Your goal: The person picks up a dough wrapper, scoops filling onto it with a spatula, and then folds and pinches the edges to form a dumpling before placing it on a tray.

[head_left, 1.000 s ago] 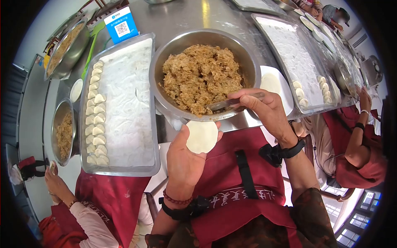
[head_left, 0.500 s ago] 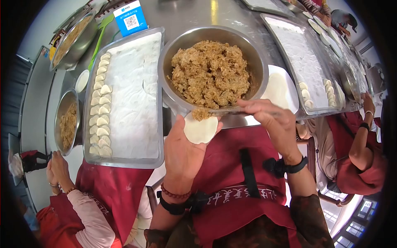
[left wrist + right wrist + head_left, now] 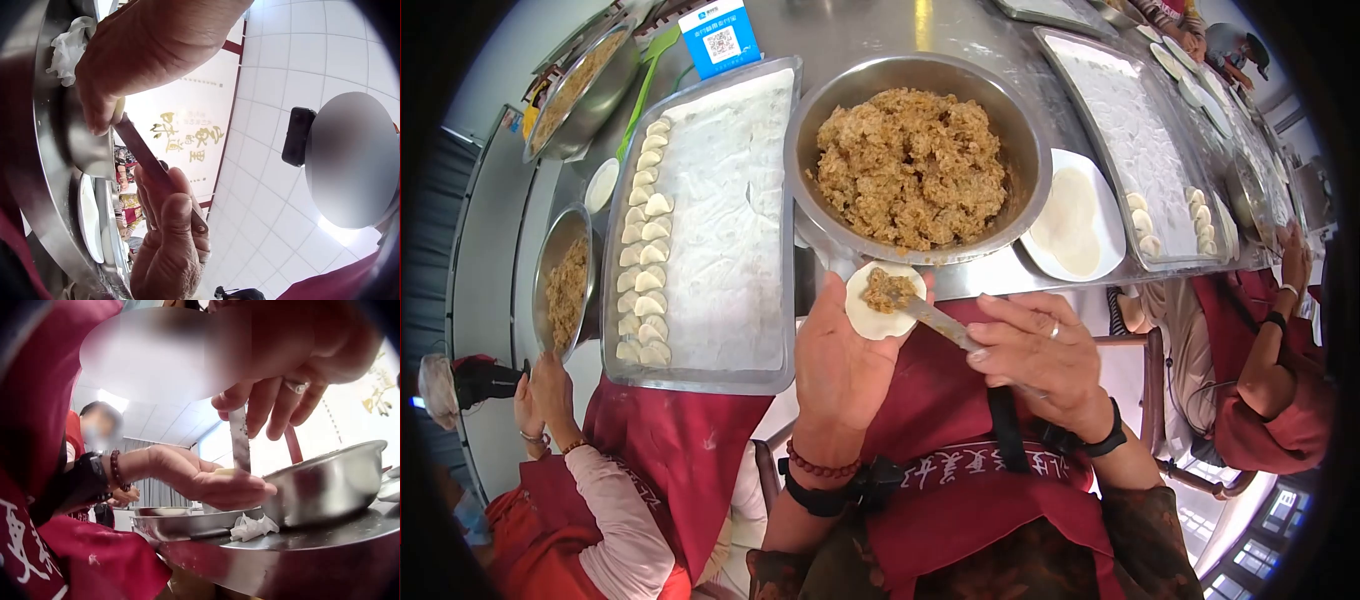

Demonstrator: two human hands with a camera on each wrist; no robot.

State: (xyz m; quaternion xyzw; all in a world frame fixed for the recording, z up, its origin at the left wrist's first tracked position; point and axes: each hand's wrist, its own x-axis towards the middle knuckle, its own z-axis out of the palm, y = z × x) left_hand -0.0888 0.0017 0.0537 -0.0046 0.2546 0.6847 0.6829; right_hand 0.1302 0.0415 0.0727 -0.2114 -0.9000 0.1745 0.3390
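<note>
My left hand (image 3: 840,360) lies palm up below the near rim of the big steel bowl (image 3: 1025,165), carrying a round dumpling wrapper (image 3: 868,322) on its fairly straight fingers. A small lump of minced filling (image 3: 886,290) sits on the wrapper. My right hand (image 3: 1040,350) grips a flat metal filling spatula (image 3: 945,325) between thumb and fingers. The tip of the spatula touches the filling; in the left wrist view its handle end with a hole sticks out past the right hand (image 3: 172,247). More brown filling (image 3: 910,165) is heaped in the bowl.
Left of the bowl, a floured tray (image 3: 720,230) carries rows of folded dumplings (image 3: 650,275). A white plate (image 3: 1105,235) stands to the right, with another dumpling tray (image 3: 1120,130) beyond. Crumpled white plastic (image 3: 253,527) lies by the bowl. People work on both sides.
The right hand has lifted filling from the bowl on the spatula, brought it over the wrapper's edge, then moved down towards me, setting the filling on the wrapper. The left hand stays nearly in place.
</note>
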